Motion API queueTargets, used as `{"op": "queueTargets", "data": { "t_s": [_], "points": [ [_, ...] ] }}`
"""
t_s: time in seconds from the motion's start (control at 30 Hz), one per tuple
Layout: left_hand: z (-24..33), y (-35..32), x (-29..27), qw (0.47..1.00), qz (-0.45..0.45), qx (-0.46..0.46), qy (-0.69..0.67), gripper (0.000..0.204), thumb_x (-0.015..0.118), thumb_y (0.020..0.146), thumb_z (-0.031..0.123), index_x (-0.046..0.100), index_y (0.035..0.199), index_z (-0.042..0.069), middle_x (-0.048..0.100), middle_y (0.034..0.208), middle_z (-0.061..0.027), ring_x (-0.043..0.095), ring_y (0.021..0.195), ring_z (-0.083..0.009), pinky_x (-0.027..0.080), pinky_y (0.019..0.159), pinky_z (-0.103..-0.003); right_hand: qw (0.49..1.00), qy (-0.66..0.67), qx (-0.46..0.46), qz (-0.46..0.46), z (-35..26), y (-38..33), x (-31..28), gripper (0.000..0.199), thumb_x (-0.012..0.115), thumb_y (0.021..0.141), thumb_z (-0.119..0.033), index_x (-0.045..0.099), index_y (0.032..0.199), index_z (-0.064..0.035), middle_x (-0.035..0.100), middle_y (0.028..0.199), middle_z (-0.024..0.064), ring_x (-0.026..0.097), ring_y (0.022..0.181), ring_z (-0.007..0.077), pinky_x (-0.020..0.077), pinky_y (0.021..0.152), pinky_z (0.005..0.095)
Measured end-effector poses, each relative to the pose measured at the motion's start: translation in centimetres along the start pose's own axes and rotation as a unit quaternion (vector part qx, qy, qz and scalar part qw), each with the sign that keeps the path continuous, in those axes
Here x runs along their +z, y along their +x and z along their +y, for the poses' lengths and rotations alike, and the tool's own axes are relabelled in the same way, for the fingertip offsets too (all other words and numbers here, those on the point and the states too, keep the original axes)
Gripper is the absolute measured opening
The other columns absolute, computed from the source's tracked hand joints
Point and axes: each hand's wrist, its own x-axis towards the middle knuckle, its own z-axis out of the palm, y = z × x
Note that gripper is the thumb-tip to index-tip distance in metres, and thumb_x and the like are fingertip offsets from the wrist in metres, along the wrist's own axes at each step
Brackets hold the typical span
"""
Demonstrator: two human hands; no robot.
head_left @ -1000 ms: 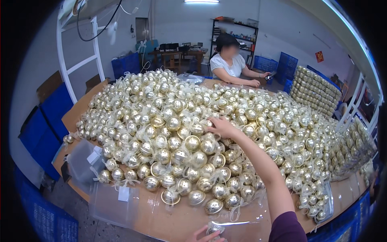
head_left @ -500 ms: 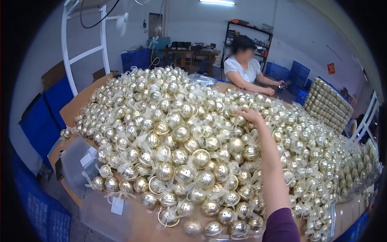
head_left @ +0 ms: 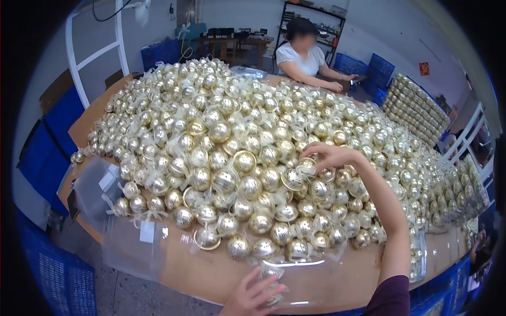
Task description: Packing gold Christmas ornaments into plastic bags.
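Note:
A large heap of gold ball ornaments [head_left: 250,187] with pale sheer ribbons covers the table. Over the middle right of the heap, my right hand [head_left: 332,156] has its fingers curled round a gold ball ornament [head_left: 308,164] with a whitish ribbon. At the near edge, my left hand [head_left: 247,297] has its fingers spread apart beside a silvery-gold ball [head_left: 271,270]. Another ball shows partly under those fingers, and I see no grip on it. Both lie on or in a clear plastic tray or sheet [head_left: 311,282] with bright reflections.
Clear plastic sheets [head_left: 132,253] with white labels lie on the left of the brown tabletop [head_left: 192,268]. Blue crates [head_left: 63,279] stand at the left. Packed ornaments [head_left: 416,108] are stacked at the right. A person [head_left: 303,58] sits across the heap holding a phone-like object.
My right hand has drawn nearer and bent down over the ornaments, with its fingers now round one. My left hand has come in at the lower edge. The view has tilted downward.

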Motion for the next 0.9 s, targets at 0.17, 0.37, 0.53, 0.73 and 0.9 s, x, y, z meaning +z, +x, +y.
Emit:
{"op": "queueTargets", "data": {
  "t_s": [0.17,0.37,0.53,0.73,0.9],
  "points": [
    [-0.2,0.0,-0.1,1.000,0.011,0.019,0.000,0.064,0.084,0.063,0.023,0.063,0.123,0.022,0.051,0.138,-0.0022,0.034,0.133,-0.0366,0.040,0.104,-0.046,0.953,-0.218,-0.041,0.205,-1.5,-1.1,6.0,0.078,0.079,0.064,-0.050,0.052,0.128,-0.0136,0.044,0.141,0.0092,0.019,0.140,0.0375,-0.0028,0.112,0.0634],
    [-0.3,0.2,0.1,0.999,0.033,0.019,-0.019,0.065,0.085,0.063,0.023,0.063,0.124,0.020,0.050,0.138,-0.0034,0.033,0.134,-0.0362,0.038,0.106,-0.046,0.957,-0.211,-0.026,0.197,-4.0,-3.0,6.7,0.065,0.074,0.068,-0.035,0.054,0.128,-0.0165,0.049,0.137,0.0093,0.019,0.141,0.0383,-0.0028,0.112,0.0639],
    [0.0,0.3,0.0,0.999,0.038,0.021,-0.012,0.065,0.085,0.064,0.023,0.062,0.124,0.020,0.050,0.138,-0.0028,0.033,0.133,-0.0359,0.037,0.107,-0.046,0.959,-0.046,-0.021,0.277,-2.6,-2.8,4.4,0.036,0.062,0.084,-0.018,0.063,0.119,-0.0114,0.055,0.131,0.0120,0.043,0.131,0.0313,0.0317,0.110,0.0456],
    [0.3,-0.1,0.0,0.998,0.053,0.035,0.015,0.061,0.082,0.069,0.027,0.060,0.126,0.022,0.050,0.138,-0.0005,0.041,0.128,-0.0381,0.042,0.103,-0.046,0.926,0.006,0.074,0.371,-2.3,10.8,1.5,0.046,0.058,0.087,-0.040,0.063,0.116,-0.0044,0.065,0.110,0.0192,0.063,0.100,0.0275,0.0495,0.087,0.0379],
    [0.1,0.3,0.8,0.999,0.020,0.033,-0.020,0.064,0.084,0.065,0.022,0.061,0.125,0.021,0.049,0.140,-0.0020,0.037,0.131,-0.0352,0.037,0.107,-0.046,0.961,0.002,0.156,0.229,1.3,14.8,-0.7,0.055,0.065,0.078,-0.048,0.066,0.104,0.0008,0.069,0.095,0.0171,0.066,0.070,0.0251,0.0532,0.066,0.0367]
  ]
}}
